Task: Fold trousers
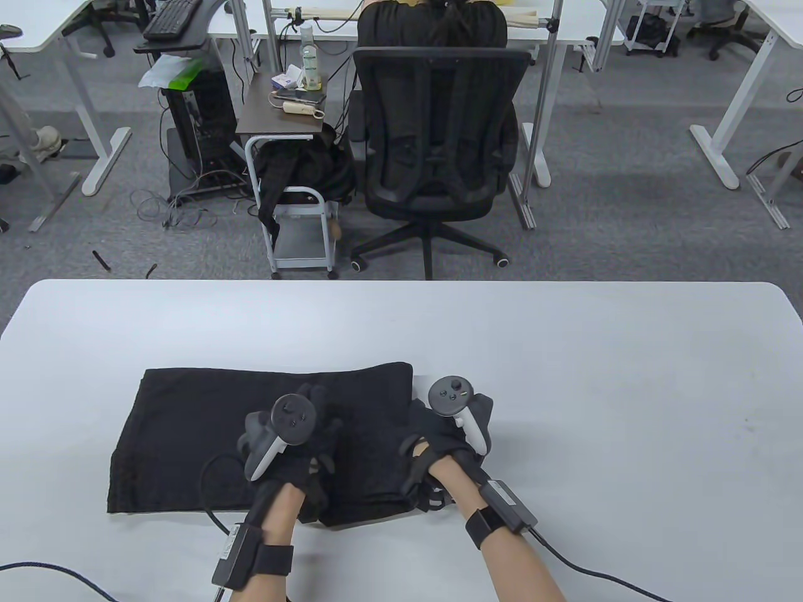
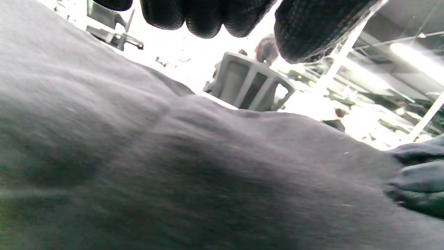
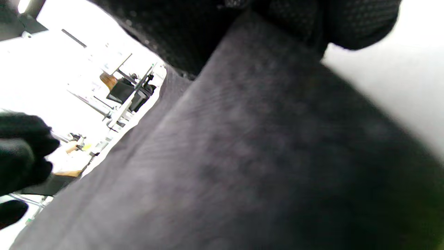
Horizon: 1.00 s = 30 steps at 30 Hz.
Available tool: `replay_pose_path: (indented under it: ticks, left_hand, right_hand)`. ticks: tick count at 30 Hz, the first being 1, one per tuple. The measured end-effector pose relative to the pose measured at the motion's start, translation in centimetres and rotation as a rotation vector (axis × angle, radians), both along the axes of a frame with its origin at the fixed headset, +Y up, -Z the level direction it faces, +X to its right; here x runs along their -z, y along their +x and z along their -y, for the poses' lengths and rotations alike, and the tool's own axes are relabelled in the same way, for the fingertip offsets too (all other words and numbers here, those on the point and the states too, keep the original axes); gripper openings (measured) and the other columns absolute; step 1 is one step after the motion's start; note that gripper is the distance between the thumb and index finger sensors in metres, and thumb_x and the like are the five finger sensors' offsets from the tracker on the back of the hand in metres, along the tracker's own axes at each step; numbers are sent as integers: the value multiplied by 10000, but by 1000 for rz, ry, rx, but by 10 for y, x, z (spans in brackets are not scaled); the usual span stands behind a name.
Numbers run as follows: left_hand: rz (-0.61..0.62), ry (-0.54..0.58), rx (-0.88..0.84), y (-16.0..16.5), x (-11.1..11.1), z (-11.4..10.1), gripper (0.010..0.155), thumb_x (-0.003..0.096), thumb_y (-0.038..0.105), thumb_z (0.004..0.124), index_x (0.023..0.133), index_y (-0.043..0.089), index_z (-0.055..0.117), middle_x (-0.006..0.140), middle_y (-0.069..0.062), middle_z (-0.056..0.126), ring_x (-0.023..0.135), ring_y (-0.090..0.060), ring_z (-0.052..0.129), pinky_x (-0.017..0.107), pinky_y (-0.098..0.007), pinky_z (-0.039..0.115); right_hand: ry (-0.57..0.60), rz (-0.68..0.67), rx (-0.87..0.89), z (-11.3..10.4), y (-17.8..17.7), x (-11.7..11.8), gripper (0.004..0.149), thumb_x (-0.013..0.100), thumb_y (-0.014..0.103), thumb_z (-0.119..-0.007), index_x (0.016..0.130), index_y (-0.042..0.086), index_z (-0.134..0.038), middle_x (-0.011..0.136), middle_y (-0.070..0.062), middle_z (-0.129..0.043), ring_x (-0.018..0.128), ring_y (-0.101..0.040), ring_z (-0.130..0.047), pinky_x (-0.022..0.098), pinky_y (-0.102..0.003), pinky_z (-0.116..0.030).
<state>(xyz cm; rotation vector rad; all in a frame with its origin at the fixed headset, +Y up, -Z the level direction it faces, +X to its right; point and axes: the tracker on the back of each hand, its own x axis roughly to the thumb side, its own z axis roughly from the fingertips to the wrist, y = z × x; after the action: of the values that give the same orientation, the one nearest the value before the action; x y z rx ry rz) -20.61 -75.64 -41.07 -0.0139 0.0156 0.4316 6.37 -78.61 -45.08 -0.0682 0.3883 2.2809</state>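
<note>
Black trousers [image 1: 188, 433] lie folded into a rough rectangle on the white table [image 1: 564, 376], near its front edge. My left hand [image 1: 317, 417] rests over the middle of the trousers with its fingers spread. In the left wrist view its fingertips [image 2: 208, 17] hang just above the fabric [image 2: 173, 166]. My right hand [image 1: 433, 448] is at the right end of the trousers. In the right wrist view the fabric [image 3: 242, 156] rises between its fingers [image 3: 173, 34] and thumb, so it pinches the cloth there.
Cables run from both wrists across the front of the table [image 1: 596, 570]. A black office chair [image 1: 433, 144] and a small cart [image 1: 295, 207] stand on the floor beyond the table's far edge.
</note>
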Motion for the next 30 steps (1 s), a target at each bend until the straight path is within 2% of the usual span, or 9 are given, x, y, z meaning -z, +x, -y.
replay_pose_path:
  ticks: [3, 9, 11, 15, 19, 22, 24, 30]
  left_hand:
    - [0, 4, 2, 0, -1, 0, 683, 486, 504, 782, 1070, 279, 508, 1199, -54, 521, 1096, -385, 515, 768, -587, 499]
    - [8, 24, 11, 2, -3, -5, 683, 487, 504, 779, 1071, 278, 508, 1199, -54, 521, 1098, -383, 513, 769, -587, 497]
    - [10, 29, 9, 3, -3, -5, 679, 488, 503, 778, 1070, 278, 510, 1199, -56, 524, 1097, -384, 515, 769, -588, 496]
    - [15, 18, 2, 4, -2, -2, 677, 487, 504, 775, 1069, 279, 512, 1198, -55, 525, 1097, -384, 517, 769, -588, 497]
    - [15, 1, -7, 3, 1, 3, 676, 488, 503, 773, 1069, 278, 511, 1198, -57, 526, 1097, -385, 517, 768, -589, 497]
    - [17, -7, -15, 3, 2, 5, 675, 488, 503, 772, 1069, 277, 512, 1197, -57, 526, 1096, -386, 518, 768, -588, 498]
    - [20, -8, -21, 4, 2, 6, 673, 490, 501, 771, 1069, 276, 513, 1197, -60, 528, 1096, -386, 520, 768, -589, 498]
    - [26, -18, -33, 6, 3, 8, 674, 490, 502, 770, 1070, 277, 511, 1197, -56, 526, 1096, -385, 520, 768, -588, 499]
  right_hand:
    - [5, 37, 38, -6, 32, 2, 646, 455, 289, -819, 1011, 45, -599, 743, -121, -876, 547, -278, -902, 457, -479, -765]
    - [-2, 191, 110, -24, 124, 0, 580, 457, 262, -815, 995, 88, -691, 745, -140, -884, 557, -303, -896, 465, -501, -751]
    - [11, 230, 91, -39, 157, -4, 562, 458, 262, -813, 990, 109, -718, 750, -140, -883, 563, -305, -894, 468, -503, -749]
    - [57, 316, -41, -82, 223, -17, 550, 461, 259, -814, 986, 118, -733, 756, -139, -883, 573, -309, -891, 477, -507, -745]
    - [104, 390, -232, -122, 260, -29, 557, 460, 259, -818, 987, 104, -723, 758, -142, -884, 574, -312, -892, 480, -509, -742]
    - [148, 449, -356, -151, 267, -39, 564, 461, 258, -813, 988, 85, -708, 753, -146, -884, 569, -310, -891, 478, -508, -739]
    - [173, 458, -353, -160, 259, -43, 569, 461, 255, -808, 989, 75, -697, 748, -147, -885, 560, -308, -892, 471, -504, -743]
    - [211, 277, 49, -177, 209, -40, 576, 462, 247, -813, 989, 55, -683, 737, -162, -890, 540, -312, -900, 452, -504, -752]
